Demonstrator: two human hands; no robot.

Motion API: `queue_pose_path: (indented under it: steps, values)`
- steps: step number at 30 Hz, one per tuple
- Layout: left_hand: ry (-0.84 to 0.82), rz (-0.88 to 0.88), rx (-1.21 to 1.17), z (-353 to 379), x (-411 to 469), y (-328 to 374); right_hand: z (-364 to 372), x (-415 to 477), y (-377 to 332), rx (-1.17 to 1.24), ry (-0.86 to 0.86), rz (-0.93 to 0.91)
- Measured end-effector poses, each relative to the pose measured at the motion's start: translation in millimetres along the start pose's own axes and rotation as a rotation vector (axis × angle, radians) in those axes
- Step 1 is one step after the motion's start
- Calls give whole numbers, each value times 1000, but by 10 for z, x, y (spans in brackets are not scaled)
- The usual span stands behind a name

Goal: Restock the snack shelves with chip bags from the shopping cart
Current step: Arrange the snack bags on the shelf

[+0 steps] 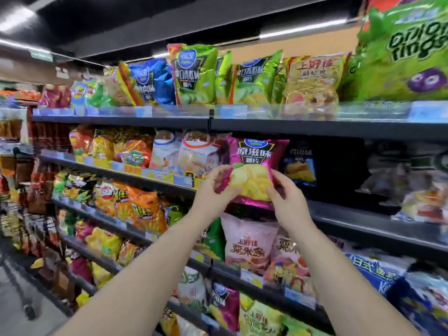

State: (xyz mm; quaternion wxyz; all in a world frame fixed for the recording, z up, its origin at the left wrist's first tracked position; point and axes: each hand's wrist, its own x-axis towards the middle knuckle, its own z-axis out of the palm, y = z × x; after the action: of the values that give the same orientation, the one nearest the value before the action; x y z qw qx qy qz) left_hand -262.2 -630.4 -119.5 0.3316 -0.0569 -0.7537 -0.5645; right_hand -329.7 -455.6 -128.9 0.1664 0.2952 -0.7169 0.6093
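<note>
A magenta chip bag (257, 156) with yellow chips printed on it stands upright at the front of the second shelf (363, 214). My left hand (215, 187) grips its lower left edge. My right hand (288, 197) holds its lower right corner, fingers curled on the bag. Behind it, slightly to the right, stands a dark blue chip bag (299, 166). A dark gap (339, 170) opens on the shelf to the right of these bags.
Green and blue chip bags (196, 73) fill the top shelf; a large green onion-rings bag (407, 52) hangs at upper right. Pink bags (249, 243) sit one shelf below. The shopping cart (31, 238) stands at lower left in the aisle.
</note>
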Motion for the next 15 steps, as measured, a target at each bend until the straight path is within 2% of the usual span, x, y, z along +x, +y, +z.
queue_pose_path:
  steps: [3,9,15]
  values:
    - [-74,32,43,-150,368,-176,167,268,113,-112,10,-4]
    - [-123,161,206,-260,916,-510,335,521,194,-295,51,-34]
    - [-157,194,168,-205,1226,-695,420,716,135,-380,151,-63]
